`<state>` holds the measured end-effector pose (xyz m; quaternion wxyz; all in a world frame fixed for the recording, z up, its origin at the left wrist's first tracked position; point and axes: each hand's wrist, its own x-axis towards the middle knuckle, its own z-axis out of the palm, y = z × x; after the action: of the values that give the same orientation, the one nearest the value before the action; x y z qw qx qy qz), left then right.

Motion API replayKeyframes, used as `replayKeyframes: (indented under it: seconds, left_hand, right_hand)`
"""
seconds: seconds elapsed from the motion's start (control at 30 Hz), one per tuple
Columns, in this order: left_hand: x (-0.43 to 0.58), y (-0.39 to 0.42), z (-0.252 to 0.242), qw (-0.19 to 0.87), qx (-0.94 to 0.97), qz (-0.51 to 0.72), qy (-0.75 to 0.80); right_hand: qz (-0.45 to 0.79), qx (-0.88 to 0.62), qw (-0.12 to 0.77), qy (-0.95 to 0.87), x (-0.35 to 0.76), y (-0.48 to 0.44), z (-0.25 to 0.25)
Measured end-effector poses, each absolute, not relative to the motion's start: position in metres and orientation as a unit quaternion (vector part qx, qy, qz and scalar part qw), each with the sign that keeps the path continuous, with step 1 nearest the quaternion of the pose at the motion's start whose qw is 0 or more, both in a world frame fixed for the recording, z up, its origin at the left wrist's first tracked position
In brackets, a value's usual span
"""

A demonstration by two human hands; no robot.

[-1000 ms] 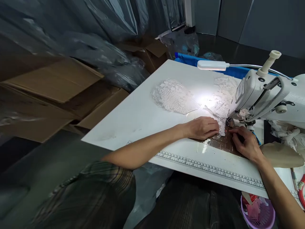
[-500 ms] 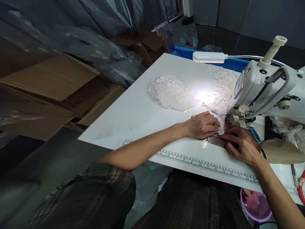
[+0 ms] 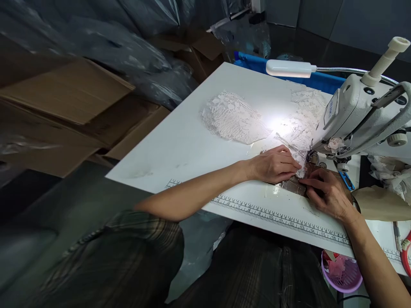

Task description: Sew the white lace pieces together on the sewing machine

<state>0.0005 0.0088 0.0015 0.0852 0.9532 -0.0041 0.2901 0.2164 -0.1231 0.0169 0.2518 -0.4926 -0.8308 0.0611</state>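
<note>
**Pressing lace flat before the presser foot**

Both hands meet on the white lace strip (image 3: 301, 164), which lies on the table (image 3: 192, 149) towards its right side, just in front of the sewing machine (image 3: 359, 111). The left hand (image 3: 276, 164) lies palm down with its fingers straight and close together, their tips on the lace from the left. The right hand (image 3: 324, 192) comes in from the near edge with bent, narrow fingers. Its tips touch the strip's near end, but I cannot tell whether they pinch or only press. The strip's long axis runs away from the fingertips towards the far edge, passing left of the machine head under the lamp (image 3: 287, 68). The presser foot sits just beyond both sets of fingertips. A second lace piece (image 3: 231, 117) lies well apart, nearer the table's middle.
</note>
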Motion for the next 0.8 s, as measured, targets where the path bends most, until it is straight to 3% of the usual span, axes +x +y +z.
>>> replayKeyframes:
  seconds: [0.3, 0.43, 0.8]
  left_hand:
    - [0.000, 0.006, 0.002, 0.105, 0.956, 0.275, 0.008]
    - [0.000, 0.004, 0.001, 0.103, 0.958, 0.265, 0.023]
    - [-0.001, 0.003, 0.000, 0.065, 0.953, 0.295, -0.002]
  right_hand:
    - [0.099, -0.506, 0.247, -0.821, 0.218, -0.123, 0.016]
    - [0.147, -0.539, 0.285, -0.779, 0.222, -0.120, 0.019]
    - [0.083, -0.579, 0.243, -0.774, 0.222, -0.117, 0.007]
